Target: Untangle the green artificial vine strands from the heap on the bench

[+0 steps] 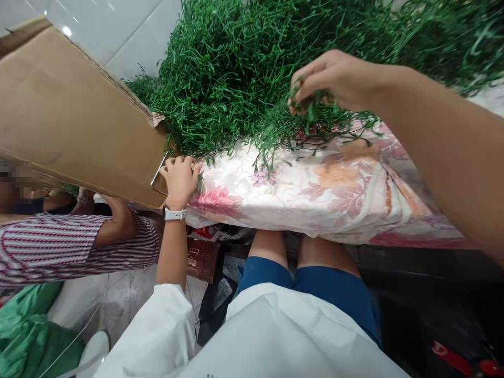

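- White short-sleeved shirt (275, 331), one, over one pair of blue shorts (334, 294), nearest the camera.
- White-strapped wristwatch (175, 214), one, around the left wrist.
- Left hand (180, 181): fingers bent and slightly apart, beside one slim, flat, metallic-edged object (159, 174) and over the floral cloth's left end; whether they grip anything, I cannot tell.
- White floral cloth (283, 202), with pink and orange flowers, one, spread above the knees and under the near edge of the greens.
- Right hand (334, 79): fingers curled in, thumb and fingertips closed on a few thin green stems (311, 105), just above the cloth's far side.
- Green, thin-stemmed plants (236, 68), one large heap, too many stems to count, beyond both hands.
- Brown cardboard box (74, 110), one, left of the heap and close to the left hand.
- Red-and-white striped clothing (51, 241) on another person, left, beside the cardboard.
- White glossy tiles (137, 26), behind the heap.
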{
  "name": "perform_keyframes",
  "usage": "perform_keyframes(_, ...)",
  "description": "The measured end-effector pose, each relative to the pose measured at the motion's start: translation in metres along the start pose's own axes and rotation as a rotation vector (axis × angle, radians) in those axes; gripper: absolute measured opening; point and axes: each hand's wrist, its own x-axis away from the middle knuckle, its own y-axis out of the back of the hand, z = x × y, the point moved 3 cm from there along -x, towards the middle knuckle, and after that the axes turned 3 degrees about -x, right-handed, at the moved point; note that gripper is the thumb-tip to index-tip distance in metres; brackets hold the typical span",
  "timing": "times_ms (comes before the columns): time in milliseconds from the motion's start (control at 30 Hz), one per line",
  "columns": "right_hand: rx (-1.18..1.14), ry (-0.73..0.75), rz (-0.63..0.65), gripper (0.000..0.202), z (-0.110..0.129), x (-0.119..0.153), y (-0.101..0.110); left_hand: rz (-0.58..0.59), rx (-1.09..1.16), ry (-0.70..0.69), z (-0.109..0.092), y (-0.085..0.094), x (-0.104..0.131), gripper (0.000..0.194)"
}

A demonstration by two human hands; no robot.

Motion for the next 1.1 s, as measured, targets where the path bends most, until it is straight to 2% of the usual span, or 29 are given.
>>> perform_keyframes(100,0.263,-0.090,0.070,0.013,-0.006,-0.001,-0.007,-0.044,0.046,-0.043,-0.021,0.008,0.006,0.070)
perform_keyframes(167,0.423,-0.131,0.139,0.014,-0.007,-0.001,-0.016,-0.076,0.100,-0.090,-0.049,0.009,0.004,0.070)
perform_keyframes(233,0.528,-0.127,0.169,0.013,-0.005,-0.001,-0.023,-0.041,0.204,-0.185,-0.083,0.004,-0.005,0.074)
perform_keyframes(300,0.567,-0.088,0.160,0.016,-0.001,0.000,-0.028,0.077,0.502,-0.305,-0.119,-0.009,-0.021,0.077)
perform_keyframes(367,0.645,-0.025,0.120,0.018,0.003,0.002,-0.026,0.220,0.665,-0.390,-0.151,-0.025,-0.044,0.081)
perform_keyframes(467,0.898,0.080,0.034,0.014,0.009,0.010,-0.010,0.483,0.689,-0.485,-0.187,-0.039,-0.080,0.068)
perform_keyframes(533,1.012,0.151,-0.017,0.011,0.010,0.017,0.004,0.616,0.669,-0.532,-0.202,-0.036,-0.099,0.058)
perform_keyframes(633,0.938,0.263,-0.065,0.020,0.006,0.028,0.021,0.683,0.538,-0.667,-0.208,-0.022,-0.114,0.043)
perform_keyframes(733,0.753,0.342,-0.135,0.031,-0.002,0.037,0.027,0.579,0.448,-0.720,-0.200,-0.016,-0.116,0.036)
perform_keyframes(800,0.660,0.348,-0.144,0.037,-0.007,0.041,0.024,0.529,0.388,-0.755,-0.193,-0.019,-0.114,0.033)
perform_keyframes(933,0.572,0.305,-0.050,0.033,-0.007,0.050,0.013,0.472,0.314,-0.844,-0.185,-0.024,-0.109,0.023)
perform_keyframes(1000,0.532,0.277,-0.030,0.029,-0.006,0.054,0.010,0.441,0.307,-0.848,-0.184,-0.024,-0.109,0.030)
perform_keyframes(1100,0.422,0.274,-0.060,0.033,-0.006,0.056,0.010,0.434,0.391,-0.795,-0.182,-0.023,-0.111,0.028)
